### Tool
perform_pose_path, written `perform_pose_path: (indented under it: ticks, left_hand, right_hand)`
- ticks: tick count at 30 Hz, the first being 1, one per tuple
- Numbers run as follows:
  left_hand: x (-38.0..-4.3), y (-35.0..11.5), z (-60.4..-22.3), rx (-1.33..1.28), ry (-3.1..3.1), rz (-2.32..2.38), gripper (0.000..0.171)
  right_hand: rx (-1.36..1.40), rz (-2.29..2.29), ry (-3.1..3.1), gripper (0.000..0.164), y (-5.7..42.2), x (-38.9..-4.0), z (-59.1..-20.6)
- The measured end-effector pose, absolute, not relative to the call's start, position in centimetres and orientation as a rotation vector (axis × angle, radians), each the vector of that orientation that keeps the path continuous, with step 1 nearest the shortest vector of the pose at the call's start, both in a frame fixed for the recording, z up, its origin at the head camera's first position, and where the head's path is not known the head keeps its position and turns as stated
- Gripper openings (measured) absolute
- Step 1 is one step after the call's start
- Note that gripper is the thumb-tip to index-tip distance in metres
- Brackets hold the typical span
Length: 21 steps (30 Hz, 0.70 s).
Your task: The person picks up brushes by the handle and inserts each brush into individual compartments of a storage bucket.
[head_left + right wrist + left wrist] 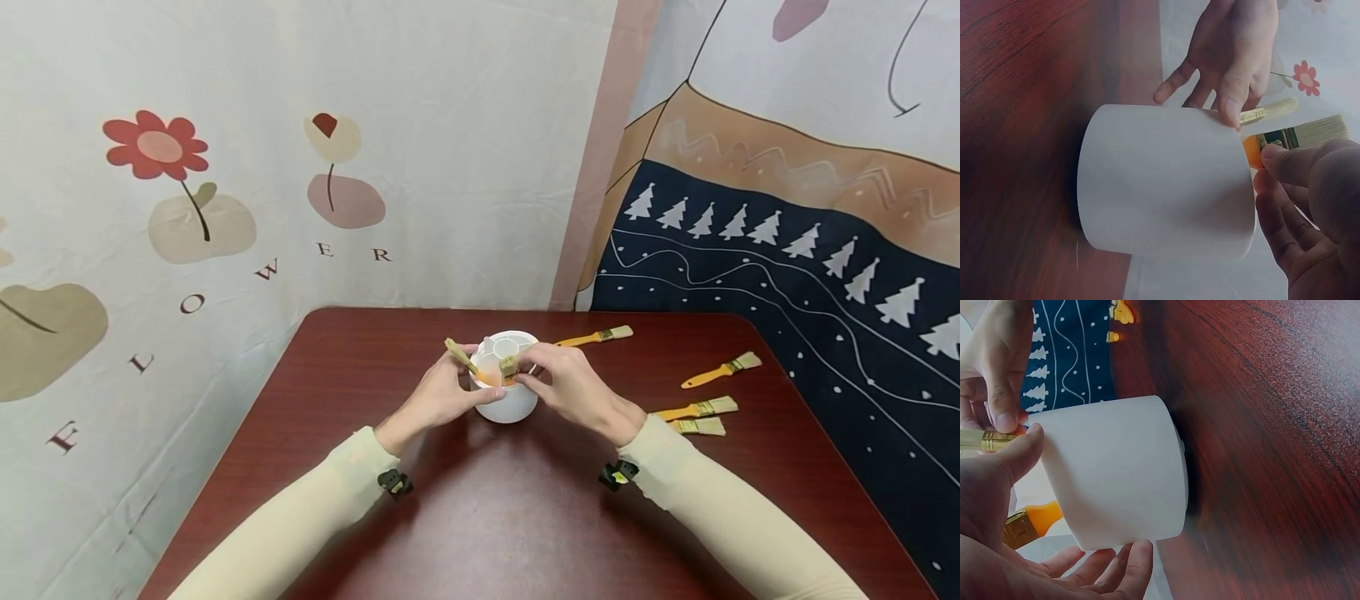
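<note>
A white round bucket (pixel 512 407) with dividers inside its top stands upright on the table. My left hand (pixel 441 392) holds its left side, thumb at the front rim and fingers along the wall. With thumb and fingers, my right hand (pixel 576 385) pinches a paintbrush (pixel 1280 139) at its metal band, bristles up, the orange handle going down inside the rim. Another paintbrush (pixel 459 353) leans out of the bucket's left side, bristles up and handle inside. The bucket's wall hides the lower ends of both handles.
On the dark red table (pixel 360 358), a brush (pixel 596 337) lies behind my right hand. Farther right are a single brush (pixel 723 372) and two close together, an upper brush (pixel 701 408) and a lower brush (pixel 697 427). Printed cloth (pixel 465 167) hangs behind.
</note>
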<state>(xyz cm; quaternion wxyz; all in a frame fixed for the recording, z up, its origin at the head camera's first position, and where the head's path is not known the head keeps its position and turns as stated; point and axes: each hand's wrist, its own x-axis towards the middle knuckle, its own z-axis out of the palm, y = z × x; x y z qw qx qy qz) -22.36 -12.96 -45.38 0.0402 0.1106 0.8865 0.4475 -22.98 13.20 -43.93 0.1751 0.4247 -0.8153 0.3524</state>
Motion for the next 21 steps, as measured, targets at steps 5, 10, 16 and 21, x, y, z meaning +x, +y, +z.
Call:
perform_pose_path:
  ticks: [5, 10, 16, 21]
  left_hand:
    - [-22.40, -12.97, -45.41, 0.346, 2.711, 1.382, 0.096]
    - [-22.42, -13.05, -45.43, 0.353, 2.710, 1.390, 0.096]
    - [-22.48, -13.18, -45.43, 0.388, 2.728, 1.368, 0.092]
    - [-22.55, -13.17, -45.46, 0.396, 2.744, 1.344, 0.093]
  right_hand:
    - [1.199, 0.991, -2.323, 0.023, 13.11, -22.98, -44.20]
    - [1.200, 0.956, -2.322, 0.023, 13.02, -22.93, -44.25]
    - [1.201, 0.926, -2.325, 0.024, 12.99, -22.72, -44.13]
    - [1.201, 0.915, -2.307, 0.027, 13.17, -22.57, -44.17]
